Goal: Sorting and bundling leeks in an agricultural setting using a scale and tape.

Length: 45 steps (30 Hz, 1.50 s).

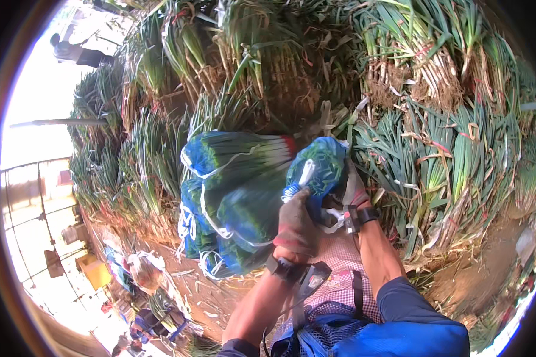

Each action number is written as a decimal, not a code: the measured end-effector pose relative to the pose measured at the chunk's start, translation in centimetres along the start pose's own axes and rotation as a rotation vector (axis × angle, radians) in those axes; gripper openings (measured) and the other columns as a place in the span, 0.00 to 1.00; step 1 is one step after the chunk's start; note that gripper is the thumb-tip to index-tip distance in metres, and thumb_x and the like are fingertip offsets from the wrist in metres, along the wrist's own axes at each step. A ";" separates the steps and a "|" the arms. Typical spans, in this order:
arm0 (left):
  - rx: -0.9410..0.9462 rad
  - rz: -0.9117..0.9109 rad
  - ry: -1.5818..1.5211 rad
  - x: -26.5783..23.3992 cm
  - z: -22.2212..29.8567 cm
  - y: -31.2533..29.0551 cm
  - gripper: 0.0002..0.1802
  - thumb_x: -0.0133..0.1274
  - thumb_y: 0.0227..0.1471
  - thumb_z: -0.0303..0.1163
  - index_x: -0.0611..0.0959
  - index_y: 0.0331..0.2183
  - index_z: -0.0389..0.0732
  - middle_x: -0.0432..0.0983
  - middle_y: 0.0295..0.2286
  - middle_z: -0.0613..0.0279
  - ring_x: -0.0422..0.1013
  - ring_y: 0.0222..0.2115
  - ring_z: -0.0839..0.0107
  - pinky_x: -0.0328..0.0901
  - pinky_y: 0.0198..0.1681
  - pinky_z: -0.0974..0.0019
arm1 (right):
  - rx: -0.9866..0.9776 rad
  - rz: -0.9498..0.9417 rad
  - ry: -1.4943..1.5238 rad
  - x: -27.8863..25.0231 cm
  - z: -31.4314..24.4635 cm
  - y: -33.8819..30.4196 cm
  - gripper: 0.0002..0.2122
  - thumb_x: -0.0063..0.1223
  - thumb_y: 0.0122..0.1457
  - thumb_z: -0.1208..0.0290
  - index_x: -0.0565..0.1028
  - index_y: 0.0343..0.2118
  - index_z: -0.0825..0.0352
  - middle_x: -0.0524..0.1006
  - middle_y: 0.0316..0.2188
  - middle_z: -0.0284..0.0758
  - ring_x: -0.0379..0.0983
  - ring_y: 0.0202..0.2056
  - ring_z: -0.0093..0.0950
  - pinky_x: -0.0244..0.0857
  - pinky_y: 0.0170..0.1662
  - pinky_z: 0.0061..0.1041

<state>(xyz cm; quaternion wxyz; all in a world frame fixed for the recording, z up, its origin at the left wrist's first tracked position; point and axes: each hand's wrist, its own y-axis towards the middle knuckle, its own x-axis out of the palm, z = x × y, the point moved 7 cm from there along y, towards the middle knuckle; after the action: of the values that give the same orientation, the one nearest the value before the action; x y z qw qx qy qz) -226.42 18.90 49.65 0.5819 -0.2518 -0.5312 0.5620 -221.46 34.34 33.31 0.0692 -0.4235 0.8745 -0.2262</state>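
Observation:
A blue mesh bag [329, 159] packed with green leaf ends, apparently green onions, is held in front of me. My left hand [298, 226], in a grey and reddish work glove, is closed on the bunched white drawstring [307, 174] at the bag's end. My right hand [355, 189], gloved too, grips the bag's right side; the bag hides most of its fingers. Left of my hands lie several filled mesh bags [235, 208] with white cords looped over them. The white stalks [275, 149] of the upper one end at a red band.
Loose bundles of green onions [426, 65] are heaped ahead and to the right, with more bundles [146, 149] at the left. Leaf scraps litter the brown ground [205, 303]. A wire frame [41, 226] and a yellow crate [93, 271] stand far left.

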 end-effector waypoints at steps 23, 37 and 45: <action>0.797 0.229 1.432 -24.3 19.3 12.8 0.13 0.47 0.65 0.37 0.81 0.35 0.40 0.82 0.31 0.63 0.76 0.30 0.70 0.72 0.38 0.67 | 0.176 -0.481 -0.715 13.4 7.0 -8.6 0.29 0.57 0.56 0.50 0.76 0.52 0.73 0.78 0.49 0.54 0.74 0.53 0.48 0.67 0.57 0.39; 0.459 0.494 0.638 -30.5 13.9 9.0 0.11 0.51 0.57 0.33 0.84 0.28 0.39 0.75 0.23 0.70 0.67 0.21 0.76 0.63 0.27 0.69 | 0.366 -0.246 -0.544 -2.6 16.7 -9.9 0.18 0.54 0.56 0.54 0.81 0.32 0.68 0.81 0.27 0.44 0.78 0.32 0.41 0.70 0.40 0.37; 0.566 0.457 0.878 -27.6 14.4 8.1 0.11 0.57 0.57 0.32 0.85 0.38 0.35 0.80 0.27 0.64 0.74 0.24 0.71 0.70 0.29 0.66 | 0.570 -0.140 -0.744 -13.2 20.0 -14.3 0.16 0.54 0.57 0.60 0.79 0.30 0.72 0.78 0.25 0.48 0.74 0.26 0.37 0.67 0.35 0.37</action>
<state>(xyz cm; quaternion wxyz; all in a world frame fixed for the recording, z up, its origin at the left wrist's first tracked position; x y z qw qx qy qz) -237.09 -8.94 37.67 0.6565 -0.4046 -0.0004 0.6366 -196.74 30.07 21.14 0.4760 -0.4979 0.6625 -0.2943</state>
